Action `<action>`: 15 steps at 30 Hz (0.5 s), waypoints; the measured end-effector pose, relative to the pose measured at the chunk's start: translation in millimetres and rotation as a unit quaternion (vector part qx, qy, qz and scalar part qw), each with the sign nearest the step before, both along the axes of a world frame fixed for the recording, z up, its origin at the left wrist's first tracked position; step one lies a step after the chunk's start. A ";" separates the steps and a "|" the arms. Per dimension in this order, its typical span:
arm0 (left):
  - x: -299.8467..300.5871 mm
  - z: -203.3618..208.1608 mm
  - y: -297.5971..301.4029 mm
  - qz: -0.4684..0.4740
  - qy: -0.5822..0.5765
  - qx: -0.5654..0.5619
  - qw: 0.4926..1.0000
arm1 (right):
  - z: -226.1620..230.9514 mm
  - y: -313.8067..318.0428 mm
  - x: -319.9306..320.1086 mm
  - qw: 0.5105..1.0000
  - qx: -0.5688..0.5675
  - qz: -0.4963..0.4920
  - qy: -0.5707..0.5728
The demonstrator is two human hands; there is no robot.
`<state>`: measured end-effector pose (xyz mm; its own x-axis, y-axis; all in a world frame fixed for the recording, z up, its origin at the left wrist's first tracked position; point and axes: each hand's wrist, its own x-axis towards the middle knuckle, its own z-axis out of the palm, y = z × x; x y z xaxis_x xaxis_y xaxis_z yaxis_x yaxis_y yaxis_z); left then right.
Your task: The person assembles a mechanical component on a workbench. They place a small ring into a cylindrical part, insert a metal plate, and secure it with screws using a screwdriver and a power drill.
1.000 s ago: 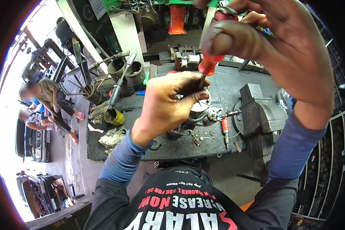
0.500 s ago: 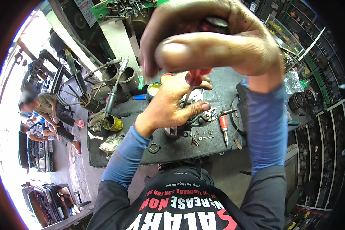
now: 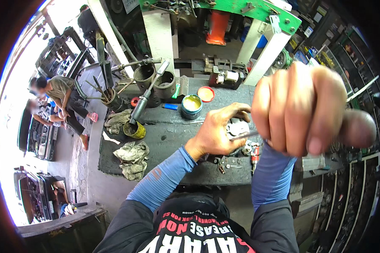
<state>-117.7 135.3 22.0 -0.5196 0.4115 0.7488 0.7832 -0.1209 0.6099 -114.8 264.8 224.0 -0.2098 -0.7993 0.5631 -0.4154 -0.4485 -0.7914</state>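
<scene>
My right hand (image 3: 297,111), blurred and close to the camera, is closed in a fist around a screwdriver (image 3: 246,135). Its thin metal shaft sticks out on the left side of the fist, and the handle is hidden. My left hand (image 3: 217,130) curls around a pale metal part (image 3: 238,128) on the dark workbench (image 3: 169,130). The shaft's tip lies by my left thumb; whether it touches the part, I cannot tell. Nearer to me lie several small nuts, bolts and a small wrench (image 3: 234,166). A red-handled tool (image 3: 255,152) rests beside them, partly covered by my right forearm.
An open tin of yellow grease (image 3: 191,104) and its red lid (image 3: 206,94) stand beyond my left hand. Rags (image 3: 131,160), a yellow can (image 3: 134,130) and metal cylinders (image 3: 164,86) occupy the bench's left side. Two people (image 3: 63,90) sit farther left.
My right fist has come down and right from above my left hand, and the screwdriver has gone from upright to nearly level. The view has shifted, showing more of the bench's far side.
</scene>
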 end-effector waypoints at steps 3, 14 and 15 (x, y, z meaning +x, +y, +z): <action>5.6 -11.4 -2.2 0.009 -0.071 -0.002 0.997 | -32.2 -0.3 9.6 0.995 -0.081 -0.028 -0.058; 10.7 -30.9 1.9 0.017 -0.108 0.007 0.994 | -35.5 -17.5 49.4 0.900 -0.194 -0.387 -0.045; 10.9 -46.2 8.0 -0.002 -0.116 0.001 0.993 | -33.0 -15.8 55.0 0.886 -0.210 -0.409 -0.062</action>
<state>-106.8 143.3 -24.2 -0.6770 0.4125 0.6096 0.6206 -0.1253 0.7740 -59.8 249.0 191.1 -0.7032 -0.0762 0.7069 -0.6588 -0.3039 -0.6882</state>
